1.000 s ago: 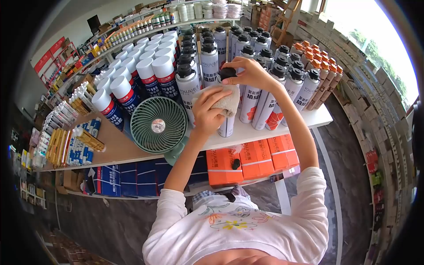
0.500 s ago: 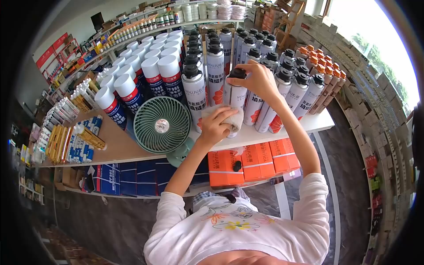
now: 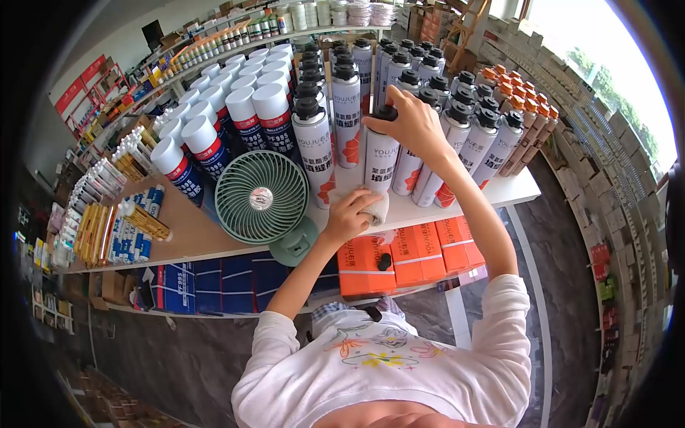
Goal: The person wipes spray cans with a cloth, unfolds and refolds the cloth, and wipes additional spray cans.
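Note:
My right hand (image 3: 412,127) grips the black cap of a white and grey can (image 3: 381,160) that stands upright near the shelf's front edge. Low at the can's base, my left hand (image 3: 349,215) holds a beige cloth (image 3: 376,209). More cans of the same kind stand behind and to the right, and one (image 3: 313,150) stands to the left. A green round fan (image 3: 262,191) is on the shelf, left of my left hand.
White-capped blue cans (image 3: 206,146) fill the shelf's left part, with tubes (image 3: 146,219) farther left. Orange-capped brown cans (image 3: 529,132) stand at the right. Orange boxes (image 3: 417,255) and blue boxes (image 3: 207,287) lie below the white shelf top (image 3: 524,187).
My left hand and the cloth have slid down the can to its base. My right hand stays at the cap. The camera view has shifted slightly.

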`<action>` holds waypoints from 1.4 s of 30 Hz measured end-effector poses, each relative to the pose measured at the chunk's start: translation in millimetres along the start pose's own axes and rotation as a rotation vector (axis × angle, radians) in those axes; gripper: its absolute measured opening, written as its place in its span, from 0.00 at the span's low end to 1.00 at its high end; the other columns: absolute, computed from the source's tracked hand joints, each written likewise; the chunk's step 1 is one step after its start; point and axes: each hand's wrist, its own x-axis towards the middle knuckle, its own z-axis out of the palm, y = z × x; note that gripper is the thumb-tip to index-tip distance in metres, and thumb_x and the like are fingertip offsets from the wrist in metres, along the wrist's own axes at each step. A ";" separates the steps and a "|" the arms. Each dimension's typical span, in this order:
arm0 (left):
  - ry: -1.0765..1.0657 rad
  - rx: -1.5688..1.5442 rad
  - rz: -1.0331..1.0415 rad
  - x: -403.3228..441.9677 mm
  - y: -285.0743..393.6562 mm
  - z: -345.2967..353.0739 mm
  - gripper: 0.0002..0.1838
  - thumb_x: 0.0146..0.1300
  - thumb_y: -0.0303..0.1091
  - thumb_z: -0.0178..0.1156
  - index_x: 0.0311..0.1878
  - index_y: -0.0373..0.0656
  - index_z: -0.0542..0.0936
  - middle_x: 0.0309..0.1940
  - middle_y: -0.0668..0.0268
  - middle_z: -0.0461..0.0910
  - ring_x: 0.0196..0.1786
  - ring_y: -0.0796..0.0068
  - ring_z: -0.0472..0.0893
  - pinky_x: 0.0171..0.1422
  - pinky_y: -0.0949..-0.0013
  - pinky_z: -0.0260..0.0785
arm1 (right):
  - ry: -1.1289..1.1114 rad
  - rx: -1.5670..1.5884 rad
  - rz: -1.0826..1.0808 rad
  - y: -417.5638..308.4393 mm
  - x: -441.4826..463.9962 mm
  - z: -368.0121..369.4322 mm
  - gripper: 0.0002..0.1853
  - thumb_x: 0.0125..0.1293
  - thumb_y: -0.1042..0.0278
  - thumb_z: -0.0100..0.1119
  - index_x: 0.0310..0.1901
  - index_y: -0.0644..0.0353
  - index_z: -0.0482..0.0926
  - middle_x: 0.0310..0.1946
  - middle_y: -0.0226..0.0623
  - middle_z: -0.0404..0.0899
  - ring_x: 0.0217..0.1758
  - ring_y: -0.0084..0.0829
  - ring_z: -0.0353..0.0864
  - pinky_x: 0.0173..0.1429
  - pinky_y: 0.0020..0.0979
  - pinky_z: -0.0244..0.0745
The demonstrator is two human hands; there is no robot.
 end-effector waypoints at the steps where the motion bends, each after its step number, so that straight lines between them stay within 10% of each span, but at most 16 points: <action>1: 0.000 0.000 0.000 10.1 1.4 -5.4 0.07 0.31 0.25 0.69 0.14 0.44 0.78 0.52 0.76 0.84 0.54 0.72 0.81 0.48 0.68 0.82 | 0.000 0.000 0.000 0.4 0.9 -1.2 0.29 0.55 0.41 0.72 0.38 0.62 0.74 0.34 0.42 0.81 0.33 0.42 0.82 0.37 0.40 0.75; 10: 0.339 -0.009 0.057 96.6 -0.1 -31.3 0.11 0.30 0.23 0.64 0.12 0.39 0.68 0.48 0.65 0.87 0.52 0.59 0.83 0.52 0.60 0.79 | -0.150 -0.069 0.071 -4.0 7.3 -9.8 0.29 0.55 0.40 0.70 0.37 0.62 0.75 0.23 0.44 0.81 0.28 0.44 0.84 0.34 0.42 0.75; 18: 0.062 -0.029 0.042 3.0 -3.7 3.0 0.10 0.32 0.26 0.71 0.13 0.44 0.76 0.53 0.77 0.84 0.54 0.71 0.81 0.48 0.69 0.80 | -0.123 -0.055 0.096 -7.2 5.5 -7.7 0.28 0.55 0.42 0.69 0.36 0.64 0.74 0.21 0.46 0.81 0.27 0.46 0.84 0.34 0.42 0.78; 26: 0.305 0.059 0.153 117.9 2.1 -40.4 0.10 0.30 0.32 0.69 0.13 0.44 0.75 0.51 0.70 0.85 0.53 0.66 0.83 0.47 0.66 0.80 | -0.088 -0.074 0.107 -11.5 2.2 -5.9 0.28 0.56 0.42 0.67 0.35 0.64 0.74 0.21 0.48 0.81 0.28 0.49 0.84 0.34 0.43 0.78; 38: -0.080 0.003 0.028 -25.6 8.5 5.7 0.05 0.37 0.27 0.71 0.22 0.43 0.84 0.52 0.76 0.83 0.55 0.69 0.82 0.53 0.67 0.81 | -0.131 -0.111 0.123 -8.7 1.2 -16.3 0.33 0.55 0.30 0.66 0.34 0.60 0.73 0.18 0.41 0.78 0.24 0.42 0.82 0.34 0.40 0.76; 42: -0.003 -0.040 -0.056 -4.1 11.8 -0.3 0.06 0.35 0.27 0.71 0.19 0.42 0.82 0.51 0.74 0.84 0.55 0.68 0.82 0.56 0.66 0.80 | -0.211 0.019 0.065 12.1 10.4 -26.5 0.42 0.45 0.23 0.69 0.44 0.60 0.81 0.32 0.42 0.85 0.39 0.39 0.86 0.42 0.38 0.78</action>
